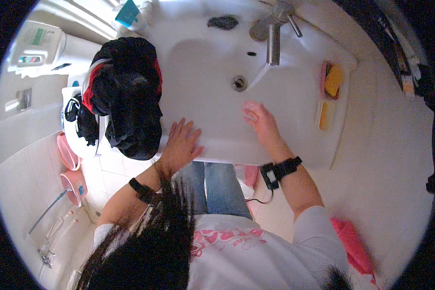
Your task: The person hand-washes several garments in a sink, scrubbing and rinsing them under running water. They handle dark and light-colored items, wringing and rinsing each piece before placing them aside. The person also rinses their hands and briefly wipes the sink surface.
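A white ceramic washbasin (203, 90) lies before me. Water runs from the metal faucet (273, 47) down towards the round drain (239, 83). My left hand (181, 145) rests at the basin's front left rim, fingers spread and holding nothing. Over the bowl, below the stream and a little to its right, is my right hand (262, 125); its fingers are loosely bent, slightly blurred, and I see nothing in them. A heap of black clothing (130, 98) with red and white trim sits at the basin's left edge, close to my left hand.
On the right rim lie a pink dish (323, 81) with a yellow sponge-like item (334, 81) and a yellow bar (323, 116) in a pale dish. A dark object (223, 22) lies at the back. Pink buckets (74, 185) stand on the floor to the left.
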Demonstrator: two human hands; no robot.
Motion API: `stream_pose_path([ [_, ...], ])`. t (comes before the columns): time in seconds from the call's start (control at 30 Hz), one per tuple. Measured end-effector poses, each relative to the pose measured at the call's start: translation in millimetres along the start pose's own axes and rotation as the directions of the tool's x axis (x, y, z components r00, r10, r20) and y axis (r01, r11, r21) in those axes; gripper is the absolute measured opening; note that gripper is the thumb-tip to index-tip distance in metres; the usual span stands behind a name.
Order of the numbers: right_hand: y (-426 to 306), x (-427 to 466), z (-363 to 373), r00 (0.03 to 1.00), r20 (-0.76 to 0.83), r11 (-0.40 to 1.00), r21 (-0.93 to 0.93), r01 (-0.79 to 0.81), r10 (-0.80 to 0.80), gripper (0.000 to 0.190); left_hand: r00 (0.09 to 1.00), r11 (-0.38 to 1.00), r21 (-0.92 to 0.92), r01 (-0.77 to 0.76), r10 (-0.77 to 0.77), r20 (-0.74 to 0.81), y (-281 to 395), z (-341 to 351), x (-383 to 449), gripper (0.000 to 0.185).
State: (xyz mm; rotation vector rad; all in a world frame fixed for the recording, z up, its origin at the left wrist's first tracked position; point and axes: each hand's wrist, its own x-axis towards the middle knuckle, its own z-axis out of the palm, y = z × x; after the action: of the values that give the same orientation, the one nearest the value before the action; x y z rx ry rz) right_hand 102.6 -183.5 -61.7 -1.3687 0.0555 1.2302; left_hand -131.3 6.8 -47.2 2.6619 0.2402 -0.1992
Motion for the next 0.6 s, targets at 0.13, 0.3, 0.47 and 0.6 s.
stream_pose_path([
  [0.13, -37.2, 81.2, 17.2, 0.993, -0.105, 0.669, 0.735, 0.110, -0.049, 0.044, 0.994, 0.993, -0.102, -0.066, 0.074, 0.079, -6.4, -14.5, -5.2, 0.075],
  [0.3, -59.4, 127.1, 23.0, 0.976, 0.177, 0.787, 0.617, -0.008, -0.129, 0.039, 0.994, 0.988, -0.145, -0.059, 0.072, 0.086, -1.7, -24.9, -2.1, 0.083],
  [0.47, -63.5, 105.5, -6.8, 1.000, 0.021, 0.813, 0.583, -0.002, -0.012, 0.036, 0.991, 0.995, -0.081, -0.054, 0.063, 0.117, -0.9, -25.1, -1.7, 0.088],
  [0.6, -52.5, 87.6, -7.5, 0.964, 0.210, 0.923, 0.313, -0.223, 0.161, 0.037, 0.994, 0.995, -0.077, -0.069, 0.075, 0.079, -2.1, -21.0, -3.8, 0.088],
])
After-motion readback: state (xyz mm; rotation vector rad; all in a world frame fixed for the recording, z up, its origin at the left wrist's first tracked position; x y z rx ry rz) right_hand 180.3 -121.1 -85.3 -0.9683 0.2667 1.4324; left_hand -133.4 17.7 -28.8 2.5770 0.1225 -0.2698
